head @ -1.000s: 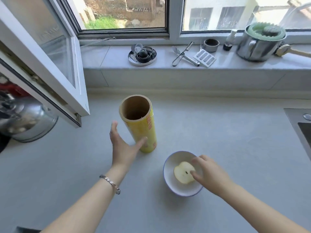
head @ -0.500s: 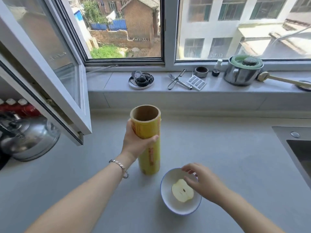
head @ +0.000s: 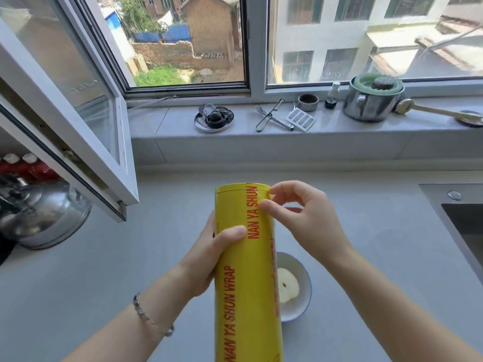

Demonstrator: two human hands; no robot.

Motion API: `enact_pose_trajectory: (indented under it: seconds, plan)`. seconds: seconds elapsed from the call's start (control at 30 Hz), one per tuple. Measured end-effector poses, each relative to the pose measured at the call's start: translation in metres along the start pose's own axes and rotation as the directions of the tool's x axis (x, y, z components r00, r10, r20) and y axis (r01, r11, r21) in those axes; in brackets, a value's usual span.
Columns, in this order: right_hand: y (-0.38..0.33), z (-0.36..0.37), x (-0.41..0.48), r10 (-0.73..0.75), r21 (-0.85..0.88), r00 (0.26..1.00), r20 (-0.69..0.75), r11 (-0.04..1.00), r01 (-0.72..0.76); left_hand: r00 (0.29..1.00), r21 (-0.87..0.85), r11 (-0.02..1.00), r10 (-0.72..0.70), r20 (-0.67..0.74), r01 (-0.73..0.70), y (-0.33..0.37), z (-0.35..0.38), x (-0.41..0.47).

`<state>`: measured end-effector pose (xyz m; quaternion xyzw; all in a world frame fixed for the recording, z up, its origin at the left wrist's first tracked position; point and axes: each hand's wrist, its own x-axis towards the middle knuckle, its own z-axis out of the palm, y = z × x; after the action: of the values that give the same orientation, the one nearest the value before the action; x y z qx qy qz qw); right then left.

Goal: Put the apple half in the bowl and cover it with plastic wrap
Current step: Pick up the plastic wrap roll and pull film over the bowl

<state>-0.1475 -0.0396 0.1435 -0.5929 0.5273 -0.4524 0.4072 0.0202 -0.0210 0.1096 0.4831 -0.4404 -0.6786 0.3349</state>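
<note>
The person holds the plastic wrap roll (head: 245, 270) up in the middle of the frame, its far end tipped away and its near end running off the bottom edge. It is yellow with red lettering. The left hand (head: 205, 259) grips it from the left side about halfway up, fingers wrapped behind and the thumb laid across the front. A bracelet (head: 151, 320) sits on that wrist.

The right hand (head: 305, 218) is at the upper right edge of the roll, its fingers curled in, with thumb and forefinger close together and their tips against the wrap. I cannot tell whether they have caught hold of the loose film or only touch the surface.

Below and to the right of the roll, partly hidden behind it, the white bowl (head: 304, 301) with a blue rim stands on the grey counter (head: 104, 283). The apple half (head: 287, 284) lies inside it, cut face up, and nothing covers it.

On the windowsill (head: 339, 131) across the upper frame are a steel pot (head: 371, 100), a peeler (head: 271, 116) and a small grater (head: 300, 119). A shiny kettle (head: 44, 212) stands at the left edge under the open window sash (head: 65, 113), and a sink (head: 460, 226) shows at the right edge.
</note>
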Motion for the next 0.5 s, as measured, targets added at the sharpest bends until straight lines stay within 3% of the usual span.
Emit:
enact_pose_trajectory:
  seconds: [0.23, 0.5]
  plan:
    - [0.020, -0.007, -0.007, 0.057, -0.059, 0.998, -0.039, 0.996, -0.060, 0.995, 0.116, 0.993, 0.035, -0.091, -0.024, -0.011, 0.007, 0.006]
    - [0.031, -0.013, -0.017, 0.009, -0.100, 0.994, 0.110, 0.995, 0.002, 0.997, 0.146, 0.989, 0.010, -0.075, 0.002, -0.021, 0.011, 0.000]
